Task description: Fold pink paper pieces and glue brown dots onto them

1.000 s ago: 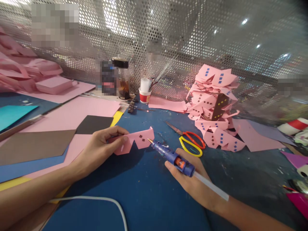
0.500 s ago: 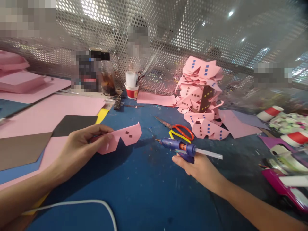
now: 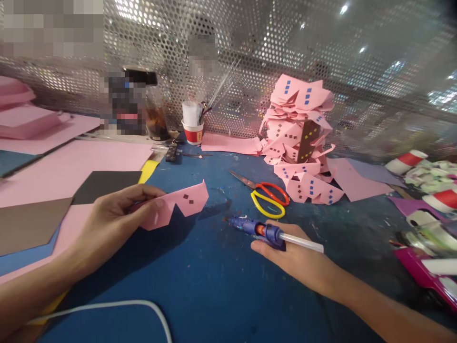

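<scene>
Above the surface [image 3: 214, 286], well short of its far edge, L hand [image 3: 116, 216] pinches pink cutout [image 3: 168, 203]; R hand [image 3: 298, 255] grips glue gun [image 3: 247, 226], nozzle [image 3: 227, 220] apart from cutout. Prob. best: cutout steady, L hand clear of nozzle, short, light trigger squeezes.

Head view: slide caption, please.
Left hand holds a notched pink piece; right hand holds a blue glue gun near scissors.

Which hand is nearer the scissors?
Right: the right hand, holding the glue gun, is close to the scissors, on their near side. The left hand, holding pink paper, is farther off, to their left.
</scene>
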A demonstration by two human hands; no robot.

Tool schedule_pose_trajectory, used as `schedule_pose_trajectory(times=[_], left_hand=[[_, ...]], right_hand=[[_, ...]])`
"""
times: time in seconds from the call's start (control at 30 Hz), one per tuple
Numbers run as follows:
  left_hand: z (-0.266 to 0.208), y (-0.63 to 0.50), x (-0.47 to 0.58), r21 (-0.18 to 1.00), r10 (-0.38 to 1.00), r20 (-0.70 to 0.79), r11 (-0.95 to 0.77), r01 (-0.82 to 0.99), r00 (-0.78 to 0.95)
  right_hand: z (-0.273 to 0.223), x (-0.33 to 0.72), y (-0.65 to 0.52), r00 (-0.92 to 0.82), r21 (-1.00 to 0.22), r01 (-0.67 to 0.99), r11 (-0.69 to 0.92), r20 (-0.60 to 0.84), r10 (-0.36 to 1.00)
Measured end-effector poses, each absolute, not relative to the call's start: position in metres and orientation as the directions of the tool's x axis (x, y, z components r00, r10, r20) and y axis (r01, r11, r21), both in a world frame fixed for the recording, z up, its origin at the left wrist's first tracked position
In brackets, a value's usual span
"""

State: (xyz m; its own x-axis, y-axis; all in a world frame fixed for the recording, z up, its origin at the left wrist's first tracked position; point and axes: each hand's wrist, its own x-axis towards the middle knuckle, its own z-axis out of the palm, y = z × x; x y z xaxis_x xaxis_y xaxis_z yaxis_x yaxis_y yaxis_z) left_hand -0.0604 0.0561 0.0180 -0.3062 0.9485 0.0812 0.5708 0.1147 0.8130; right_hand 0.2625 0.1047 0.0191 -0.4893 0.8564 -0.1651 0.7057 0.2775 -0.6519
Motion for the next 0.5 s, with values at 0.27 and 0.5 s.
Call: schedule_pose_trajectory(times=[0.27, 0.5], left_hand=[[0.0181, 0.0552, -0.0602, 0.797, 0.948, 0.094, 0.111, 0.594, -0.304], [0.0217, 0.0562, -0.058, 0.813, 0.944, 0.077, 0.128, 0.568, -0.322]], right_hand=[[0.0184, 0.2615, 0.103, -0.472, -0.628, 0.726, 0.28, -0.159, 0.867], [0.0208, 0.2584, 0.1035, -0.486, -0.614, 0.737, 0.283, -0.191, 0.853]])
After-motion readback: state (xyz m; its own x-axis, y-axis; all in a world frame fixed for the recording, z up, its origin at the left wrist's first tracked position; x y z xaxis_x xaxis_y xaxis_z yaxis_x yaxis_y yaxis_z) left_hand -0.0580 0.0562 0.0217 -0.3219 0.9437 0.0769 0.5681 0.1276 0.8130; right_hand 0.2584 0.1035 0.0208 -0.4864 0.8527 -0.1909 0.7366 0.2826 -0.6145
